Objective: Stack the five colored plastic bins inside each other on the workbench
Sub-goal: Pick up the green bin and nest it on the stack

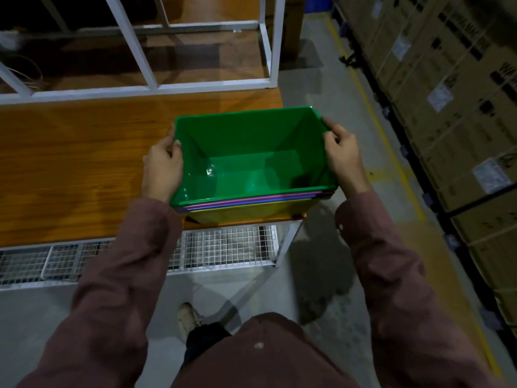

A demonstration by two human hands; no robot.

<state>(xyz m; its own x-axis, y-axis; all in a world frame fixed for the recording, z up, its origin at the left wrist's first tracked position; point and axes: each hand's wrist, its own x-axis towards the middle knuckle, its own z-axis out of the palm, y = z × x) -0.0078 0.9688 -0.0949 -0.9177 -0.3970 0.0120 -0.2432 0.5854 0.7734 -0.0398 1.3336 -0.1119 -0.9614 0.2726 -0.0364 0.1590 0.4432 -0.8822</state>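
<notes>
A green bin point(246, 152) sits nested on top of a stack at the near right corner of the wooden workbench point(84, 163). Under its rim show thin pink and purple bin edges point(251, 199), and a yellow bin point(246, 212) forms the lowest visible wall. My left hand point(163, 166) grips the green bin's left rim, thumb inside. My right hand point(342, 154) grips the right rim. The bins beneath are mostly hidden, so their number cannot be told.
A white metal frame point(268, 57) stands at the back of the bench. A wire mesh shelf point(223, 245) lies under the bench's front edge. Stacked cardboard boxes point(453, 107) line the right side across a grey aisle floor with a yellow line.
</notes>
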